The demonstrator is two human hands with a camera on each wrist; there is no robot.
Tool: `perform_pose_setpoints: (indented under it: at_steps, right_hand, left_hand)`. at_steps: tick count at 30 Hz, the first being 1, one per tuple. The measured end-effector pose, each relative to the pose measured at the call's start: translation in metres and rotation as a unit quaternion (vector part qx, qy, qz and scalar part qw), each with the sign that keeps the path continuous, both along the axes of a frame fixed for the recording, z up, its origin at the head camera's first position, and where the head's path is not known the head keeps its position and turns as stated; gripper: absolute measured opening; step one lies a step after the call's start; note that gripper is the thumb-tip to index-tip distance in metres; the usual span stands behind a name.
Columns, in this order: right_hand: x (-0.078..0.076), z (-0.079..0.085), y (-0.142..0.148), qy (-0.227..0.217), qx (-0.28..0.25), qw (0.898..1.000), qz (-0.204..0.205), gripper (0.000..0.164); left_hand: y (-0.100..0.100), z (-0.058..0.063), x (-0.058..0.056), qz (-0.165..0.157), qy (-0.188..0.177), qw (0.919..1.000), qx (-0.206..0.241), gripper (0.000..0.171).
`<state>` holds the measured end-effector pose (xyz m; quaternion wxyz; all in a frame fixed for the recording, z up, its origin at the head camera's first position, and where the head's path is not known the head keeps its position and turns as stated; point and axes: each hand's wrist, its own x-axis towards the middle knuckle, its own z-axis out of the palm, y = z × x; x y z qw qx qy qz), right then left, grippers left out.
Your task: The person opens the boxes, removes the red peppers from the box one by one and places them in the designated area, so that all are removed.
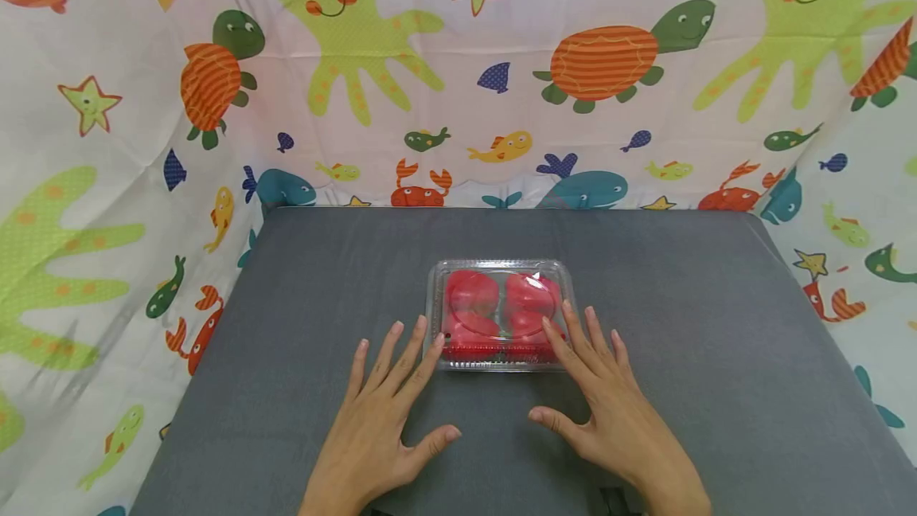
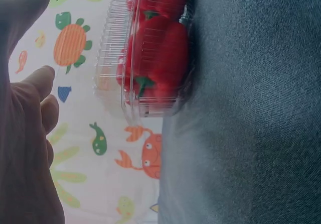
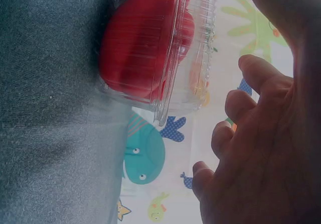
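A clear plastic clamshell box (image 1: 501, 365) sits on the grey cloth surface, its lid down. Through its walls show several glossy red peppers (image 2: 160, 53), some with green stems. My left hand (image 1: 390, 420) is just in front of the box's near left corner, fingers spread and thumb pointing inward. On the other side, my right hand (image 1: 609, 400) is spread the same way by the near right corner, its fingertips overlapping the box in the head view. Both wrist views show a gap between the fingers and the box. Neither hand holds anything.
A grey cloth-covered table (image 1: 322, 285) spreads around the box on all sides. Behind it and at both sides hangs a white curtain (image 1: 458, 46) printed with sea animals. A small dark object (image 1: 614, 500) shows beside the right wrist at the bottom edge.
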<state>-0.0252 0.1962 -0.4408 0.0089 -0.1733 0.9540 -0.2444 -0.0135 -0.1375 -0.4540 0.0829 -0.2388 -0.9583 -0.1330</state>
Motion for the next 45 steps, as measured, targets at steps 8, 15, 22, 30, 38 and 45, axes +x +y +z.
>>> perform_pose_setpoints:
  at_steps: [8, 15, 22, 30, 38, 45]
  right_hand:
    - [0.001, -0.001, 0.003, 0.029, -0.015, 0.999, -0.002, 0.112]
    - [-0.001, -0.002, 0.004, 0.019, -0.005, 1.0, -0.022, 0.119]
    - [-0.003, -0.007, 0.003, 0.045, -0.013, 0.999, -0.022, 0.119]
    - [-0.006, -0.01, -0.002, 0.035, -0.013, 0.998, -0.049, 0.123]
    - [-0.009, -0.012, -0.005, 0.019, -0.012, 0.997, -0.074, 0.121]
    - [-0.012, -0.014, -0.009, 0.015, -0.019, 0.996, -0.083, 0.121]
  left_hand:
    - [0.004, -0.005, 0.0, -0.008, -0.018, 0.9978, 0.064, 0.102]
    - [0.007, -0.008, -0.006, -0.003, -0.052, 0.9871, 0.151, 0.103]
    - [0.009, -0.013, -0.013, 0.008, -0.093, 0.9704, 0.222, 0.105]
    - [0.017, -0.021, -0.026, 0.01, -0.145, 0.9428, 0.3, 0.117]
    - [0.024, -0.029, -0.037, 0.033, -0.161, 0.9252, 0.342, 0.127]
    - [0.028, -0.039, -0.043, 0.049, -0.177, 0.9103, 0.371, 0.13]
